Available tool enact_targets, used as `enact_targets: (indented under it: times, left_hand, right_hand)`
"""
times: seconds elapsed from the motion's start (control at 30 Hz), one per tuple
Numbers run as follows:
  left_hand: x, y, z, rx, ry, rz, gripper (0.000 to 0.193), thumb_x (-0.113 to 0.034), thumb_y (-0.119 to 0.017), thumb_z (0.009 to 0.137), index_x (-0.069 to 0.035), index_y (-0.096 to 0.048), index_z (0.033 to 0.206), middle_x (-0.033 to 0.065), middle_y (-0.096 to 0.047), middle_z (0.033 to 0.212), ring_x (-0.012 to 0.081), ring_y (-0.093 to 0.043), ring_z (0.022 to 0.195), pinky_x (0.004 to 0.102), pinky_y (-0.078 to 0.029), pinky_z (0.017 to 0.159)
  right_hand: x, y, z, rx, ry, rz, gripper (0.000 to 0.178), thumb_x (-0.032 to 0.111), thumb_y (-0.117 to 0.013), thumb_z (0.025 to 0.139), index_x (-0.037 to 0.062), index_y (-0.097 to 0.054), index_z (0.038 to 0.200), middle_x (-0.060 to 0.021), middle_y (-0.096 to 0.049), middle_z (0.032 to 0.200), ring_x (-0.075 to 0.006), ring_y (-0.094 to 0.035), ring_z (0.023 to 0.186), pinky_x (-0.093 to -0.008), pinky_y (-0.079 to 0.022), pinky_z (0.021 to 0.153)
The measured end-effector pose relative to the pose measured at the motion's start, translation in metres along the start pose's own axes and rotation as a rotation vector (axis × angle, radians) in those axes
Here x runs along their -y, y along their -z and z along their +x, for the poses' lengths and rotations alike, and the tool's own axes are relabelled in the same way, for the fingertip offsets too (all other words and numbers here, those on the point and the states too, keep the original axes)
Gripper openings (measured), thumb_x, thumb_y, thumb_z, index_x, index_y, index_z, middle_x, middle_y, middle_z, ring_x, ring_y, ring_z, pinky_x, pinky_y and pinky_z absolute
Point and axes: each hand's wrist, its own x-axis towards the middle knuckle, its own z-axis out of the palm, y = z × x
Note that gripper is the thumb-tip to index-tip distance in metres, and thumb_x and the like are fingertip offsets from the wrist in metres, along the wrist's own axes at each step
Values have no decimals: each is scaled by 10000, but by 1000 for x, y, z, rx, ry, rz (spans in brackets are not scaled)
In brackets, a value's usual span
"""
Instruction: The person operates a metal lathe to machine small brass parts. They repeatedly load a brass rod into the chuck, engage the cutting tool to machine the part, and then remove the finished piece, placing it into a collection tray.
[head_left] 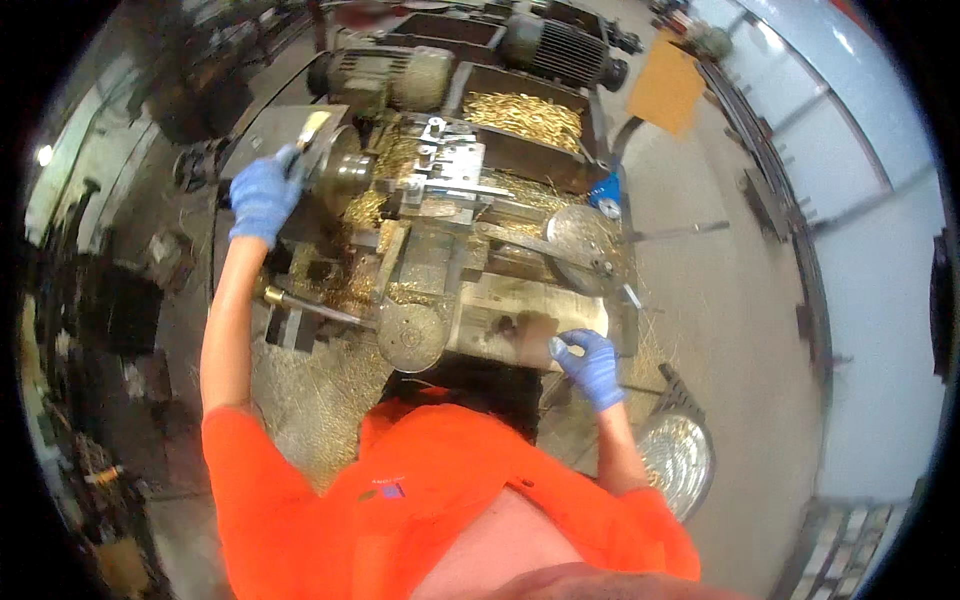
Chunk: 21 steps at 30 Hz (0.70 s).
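Observation:
My left hand [264, 200], in a blue knitted glove, is closed round the handle of a small brush. The brush's pale yellow bristles [316, 124] point up beside the round metal spindle [350, 170] of a lathe-like machine. Right of the spindle sits a bright metal tool block [450, 165], with brass-coloured chips around it. My right hand [592, 368], gloved the same way, hovers by the right end of a pale, dark-stained tray [485, 320] at the machine's front. Its thumb and fingers curl together; whatever they may hold is too small to make out.
A bin [597, 135] of small brass-coloured pieces stands behind the tool block, near two motors [390, 76]. A lever [540, 245] reaches toward a round plate [580, 232]. A round metal dish [680, 460] lies by my right forearm. Chips [300, 400] litter the floor.

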Motion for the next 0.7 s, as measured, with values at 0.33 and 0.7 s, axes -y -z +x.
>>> enact_targets:
  times: [0.33, 0.7]
  left_hand:
    - [13, 39, -60, -216, 272, -751, 356, -250, -508, 904, -27, -548, 1178, 109, -611, 1091, 212, -591, 965, 300, -479, 806]
    - [-12, -121, -124, 406, -149, -390, 349, -189, -535, 883, 72, -551, 1115, 173, -604, 1086, 233, -578, 958, 318, -448, 836]
  right_hand:
    - [-51, 24, -74, -13, -352, -188, 406, 471, -575, 752, 79, -673, 787, -170, -620, 730, -340, -601, 713, -418, -473, 663]
    - [-179, 97, -262, -43, -1141, -571, 513, 478, -592, 676, 98, -654, 1016, -182, -584, 1086, -325, -552, 1015, -399, -421, 902]
